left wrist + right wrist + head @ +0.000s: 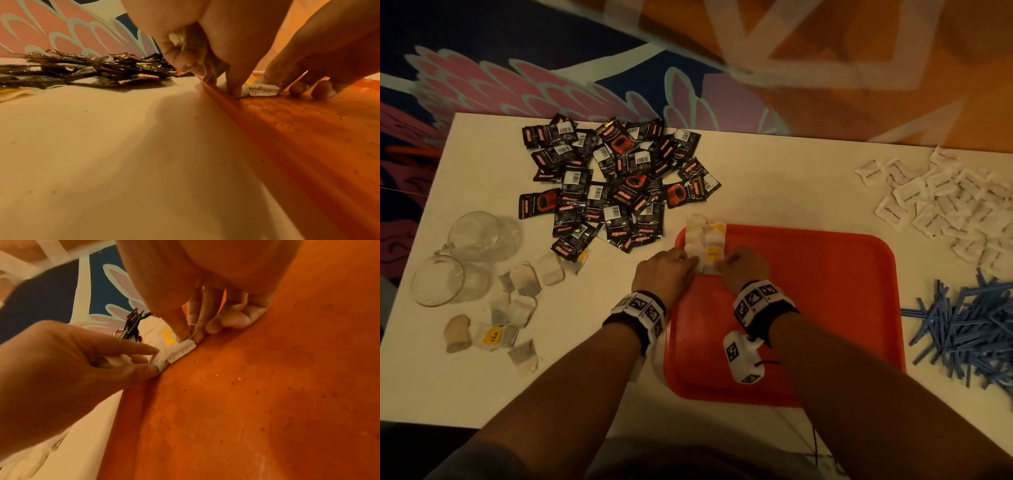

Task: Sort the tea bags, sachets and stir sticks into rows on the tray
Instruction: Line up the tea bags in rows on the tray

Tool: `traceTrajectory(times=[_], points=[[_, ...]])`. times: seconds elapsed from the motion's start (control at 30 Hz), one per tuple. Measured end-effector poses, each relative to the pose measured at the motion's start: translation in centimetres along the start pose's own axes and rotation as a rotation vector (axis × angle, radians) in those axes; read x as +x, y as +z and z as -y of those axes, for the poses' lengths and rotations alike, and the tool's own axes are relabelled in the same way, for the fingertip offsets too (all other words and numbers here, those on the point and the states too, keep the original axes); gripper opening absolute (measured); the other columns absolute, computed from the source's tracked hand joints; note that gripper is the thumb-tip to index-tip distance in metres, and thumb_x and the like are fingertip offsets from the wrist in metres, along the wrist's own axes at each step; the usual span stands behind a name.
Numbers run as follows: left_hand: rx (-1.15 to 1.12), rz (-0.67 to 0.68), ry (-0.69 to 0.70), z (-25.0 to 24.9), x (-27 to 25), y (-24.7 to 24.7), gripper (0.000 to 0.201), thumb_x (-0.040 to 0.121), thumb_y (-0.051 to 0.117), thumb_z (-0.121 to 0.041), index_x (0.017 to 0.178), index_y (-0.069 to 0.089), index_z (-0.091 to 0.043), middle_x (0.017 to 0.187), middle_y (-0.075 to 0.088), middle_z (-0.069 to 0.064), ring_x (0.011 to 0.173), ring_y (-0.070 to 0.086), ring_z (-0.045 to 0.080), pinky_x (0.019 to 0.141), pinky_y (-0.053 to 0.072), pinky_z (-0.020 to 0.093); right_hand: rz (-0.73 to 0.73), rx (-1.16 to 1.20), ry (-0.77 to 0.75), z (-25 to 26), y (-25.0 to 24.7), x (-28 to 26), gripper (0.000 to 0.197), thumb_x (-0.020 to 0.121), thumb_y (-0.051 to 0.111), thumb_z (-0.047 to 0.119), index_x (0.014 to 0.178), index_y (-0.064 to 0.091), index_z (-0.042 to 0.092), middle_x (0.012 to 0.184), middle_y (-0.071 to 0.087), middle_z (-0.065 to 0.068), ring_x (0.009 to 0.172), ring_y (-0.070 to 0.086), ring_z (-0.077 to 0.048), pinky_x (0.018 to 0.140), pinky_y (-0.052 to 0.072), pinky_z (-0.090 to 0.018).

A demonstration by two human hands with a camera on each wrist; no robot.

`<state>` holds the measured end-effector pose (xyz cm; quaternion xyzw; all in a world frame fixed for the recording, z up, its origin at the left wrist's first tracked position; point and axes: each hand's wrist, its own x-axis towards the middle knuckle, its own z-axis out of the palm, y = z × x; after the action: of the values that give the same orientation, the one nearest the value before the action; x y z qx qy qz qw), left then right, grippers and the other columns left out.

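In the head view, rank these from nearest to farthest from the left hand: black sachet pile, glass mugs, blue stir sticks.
From the left hand:
1. Black sachet pile, just beyond it, up and left.
2. Glass mugs, far left on the table.
3. Blue stir sticks, far right, past the tray.

Both forearms extend forward, side by side, each wrist banded with a marker cuff. Left hand (666, 270): fingers curled, tips pressed downward. Right hand (744, 269): thumb and forefinger pinching together, remaining fingers curled under.
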<state>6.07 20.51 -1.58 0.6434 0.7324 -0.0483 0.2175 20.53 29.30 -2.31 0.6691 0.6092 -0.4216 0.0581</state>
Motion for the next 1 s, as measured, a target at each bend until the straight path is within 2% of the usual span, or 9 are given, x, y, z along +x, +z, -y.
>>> traceTrajectory(times=[0.17, 0.33, 0.47, 0.53, 0.6, 0.7, 0.83, 0.9, 1.0], points=[[-0.038, -0.050, 0.019, 0.2, 0.0, 0.4, 0.038, 0.102, 0.049, -0.038, 0.138, 0.057, -0.031, 0.131, 0.058, -0.001, 0.113, 0.059, 0.025, 0.081, 0.054, 0.038, -0.009, 0.035, 0.014, 0.0, -0.4, -0.3, 0.015, 0.086, 0.068, 0.034, 0.081, 0.058, 0.025, 0.074, 0.053, 0.008, 0.059, 0.044, -0.002, 0.046, 0.030, -0.020], [-0.261, -0.198, -0.094, 0.0, -0.7, 0.4, 0.029, 0.098, 0.054, -0.039, 0.120, 0.068, -0.026, 0.111, 0.066, 0.002, 0.096, 0.064, 0.027, 0.075, 0.049, 0.034, -0.033, 0.067, 0.018, -0.2, -0.6, -0.6, 0.016, 0.086, 0.067, 0.039, 0.083, 0.059, 0.025, 0.087, 0.062, 0.004, 0.064, 0.049, -0.005, 0.048, 0.032, -0.021], [-0.758, -0.236, -0.395, -0.2, -0.4, -0.5, 0.032, 0.099, 0.051, -0.044, 0.094, 0.072, -0.020, 0.089, 0.071, 0.000, 0.085, 0.064, 0.021, 0.078, 0.047, 0.032, -0.040, 0.135, -0.044, 0.0, -1.1, -1.4, 0.017, 0.086, 0.068, 0.035, 0.095, 0.063, 0.022, 0.090, 0.063, 0.006, 0.085, 0.060, -0.013, 0.066, 0.045, -0.024], [-1.142, -0.250, -0.510, -0.3, -0.5, -1.0, 0.043, 0.103, 0.044, -0.045, 0.083, 0.071, -0.018, 0.070, 0.068, -0.003, 0.065, 0.060, 0.016, 0.064, 0.046, 0.031, -0.032, 0.181, -0.125, 0.2, -1.5, -2.1, 0.014, 0.086, 0.069, 0.028, 0.096, 0.063, 0.021, 0.085, 0.062, 0.008, 0.086, 0.059, -0.011, 0.076, 0.049, -0.025], [-1.439, -0.243, -0.568, -0.4, -0.6, -1.6, 0.053, 0.106, 0.034, -0.047, 0.080, 0.069, -0.016, 0.063, 0.065, -0.001, 0.052, 0.053, 0.015, 0.048, 0.037, 0.026, -0.007, 0.246, -0.208, 0.6, -1.9, -3.1, 0.010, 0.086, 0.070, 0.023, 0.093, 0.064, 0.022, 0.081, 0.061, 0.010, 0.081, 0.059, -0.007, 0.070, 0.049, -0.020], [-1.688, -0.236, -0.595, -0.5, -0.9, -2.4, 0.064, 0.104, 0.026, -0.057, 0.081, 0.069, -0.015, 0.068, 0.066, 0.006, 0.052, 0.054, 0.019, 0.041, 0.034, 0.021, 0.066, 0.242, -0.345, 1.5, -2.3, -4.6, 0.009, 0.087, 0.070, 0.017, 0.094, 0.066, 0.021, 0.083, 0.066, 0.009, 0.076, 0.057, -0.003, 0.060, 0.043, -0.011], [-1.688, -0.182, -0.578, -1.4, -1.8, -3.5, 0.068, 0.099, 0.022, -0.066, 0.088, 0.065, -0.015, 0.067, 0.066, 0.009, 0.048, 0.055, 0.020, 0.041, 0.036, 0.021, 0.107, 0.234, -0.530, 2.4, -2.8, -6.3, 0.021, 0.082, 0.076, 0.024, 0.101, 0.068, 0.025, 0.091, 0.068, 0.007, 0.072, 0.055, 0.000, 0.059, 0.041, -0.007], [-1.642, -0.161, -0.536, -1.8, -2.3, -4.0, 0.070, 0.098, 0.020, -0.068, 0.089, 0.065, -0.016, 0.069, 0.067, 0.008, 0.046, 0.054, 0.018, 0.044, 0.034, 0.022, 0.102, 0.134, -0.608, 2.9, -2.9, -7.0, 0.027, 0.081, 0.076, 0.030, 0.107, 0.069, 0.027, 0.096, 0.064, 0.009, 0.075, 0.055, 0.000, 0.067, 0.045, -0.017], [-1.644, -0.125, -0.507, -2.2, -3.2, -4.5, 0.072, 0.096, 0.020, -0.071, 0.095, 0.065, -0.013, 0.067, 0.067, 0.009, 0.049, 0.059, 0.021, 0.043, 0.033, 0.022, 0.046, 0.135, -0.645, 3.4, -3.3, -7.9, 0.010, 0.085, 0.072, 0.025, 0.095, 0.073, 0.023, 0.092, 0.065, 0.010, 0.078, 0.057, -0.006, 0.070, 0.046, -0.022]])
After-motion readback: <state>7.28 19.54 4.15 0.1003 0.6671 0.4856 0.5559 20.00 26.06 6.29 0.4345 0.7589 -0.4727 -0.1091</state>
